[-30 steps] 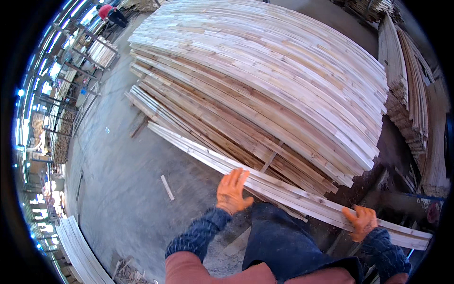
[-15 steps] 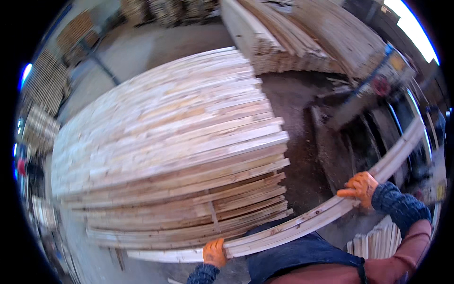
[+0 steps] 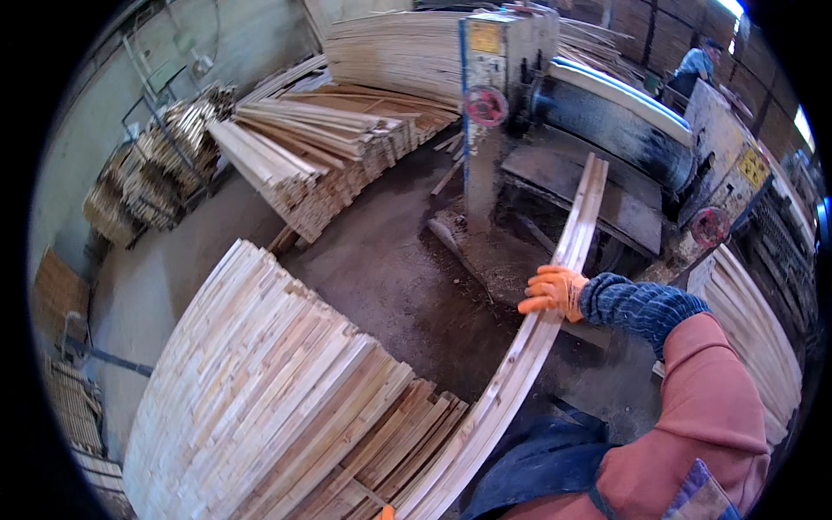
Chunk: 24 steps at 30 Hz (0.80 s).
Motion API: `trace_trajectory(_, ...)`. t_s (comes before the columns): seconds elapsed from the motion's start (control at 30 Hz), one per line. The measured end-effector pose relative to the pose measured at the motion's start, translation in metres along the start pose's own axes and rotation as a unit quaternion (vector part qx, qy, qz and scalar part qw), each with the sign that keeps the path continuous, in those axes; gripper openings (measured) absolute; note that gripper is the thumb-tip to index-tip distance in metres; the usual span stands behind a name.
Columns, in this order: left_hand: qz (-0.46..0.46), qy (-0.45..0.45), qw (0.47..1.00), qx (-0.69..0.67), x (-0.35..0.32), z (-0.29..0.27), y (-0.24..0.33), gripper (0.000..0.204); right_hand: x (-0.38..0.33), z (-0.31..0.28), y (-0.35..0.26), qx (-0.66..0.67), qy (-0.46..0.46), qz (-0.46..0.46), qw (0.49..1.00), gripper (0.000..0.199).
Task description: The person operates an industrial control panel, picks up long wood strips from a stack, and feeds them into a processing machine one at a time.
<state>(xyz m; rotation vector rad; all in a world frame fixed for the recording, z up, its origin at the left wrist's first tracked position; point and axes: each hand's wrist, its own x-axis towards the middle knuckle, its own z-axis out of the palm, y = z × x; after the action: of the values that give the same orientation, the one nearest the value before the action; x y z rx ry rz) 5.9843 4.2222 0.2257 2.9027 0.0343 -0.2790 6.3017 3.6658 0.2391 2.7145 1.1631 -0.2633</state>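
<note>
Long, pale wooden planks [image 3: 496,394] lie side by side in my hands, running from the lower edge up toward a machine with a wide roller [image 3: 611,117]. My right hand [image 3: 555,292], in an orange glove, is closed across them around mid-length. Only a sliver of my left hand [image 3: 387,513] shows at the lower edge, against the near part of the planks, where it gripped them half a second ago. The planks' far end is over the machine's dark metal bed [image 3: 637,204]; whether it touches is unclear.
A big stack of planks [image 3: 251,373] stands to my left. More planks are piled at the back [image 3: 303,165] and beside the machine on the right [image 3: 750,325]. Red handwheels [image 3: 485,106] stick out from the machine's posts. Another person [image 3: 693,68] is beyond it.
My view has swung right, toward the machine. The planks now point away from me, with their far end over the bed. My left hand has nearly left the picture.
</note>
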Motion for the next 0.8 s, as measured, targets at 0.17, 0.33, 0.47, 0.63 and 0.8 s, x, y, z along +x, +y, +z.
trace_trajectory(0.17,0.057,0.007,0.998,0.022,0.078,-0.01,0.108,0.102,-0.035,0.009,0.043,-0.01,0.121,0.096,0.988,0.113)
trace_trajectory(0.33,0.102,-0.002,0.994,0.026,0.167,-0.028,0.231,0.102,0.002,0.013,0.01,0.045,0.205,-0.023,0.978,0.116)
trace_trajectory(0.47,0.138,-0.026,0.99,-0.005,0.222,0.028,0.277,0.112,0.026,0.053,-0.026,0.082,0.207,-0.089,0.971,0.118)
trace_trajectory(0.63,0.196,0.079,0.975,-0.075,0.214,0.032,0.26,0.108,0.037,0.031,-0.015,0.107,0.077,-0.089,0.987,0.116)
trace_trajectory(0.8,0.182,0.134,0.973,0.041,0.148,0.011,0.159,0.106,0.025,0.037,0.039,0.1,0.091,-0.067,0.989,0.12)
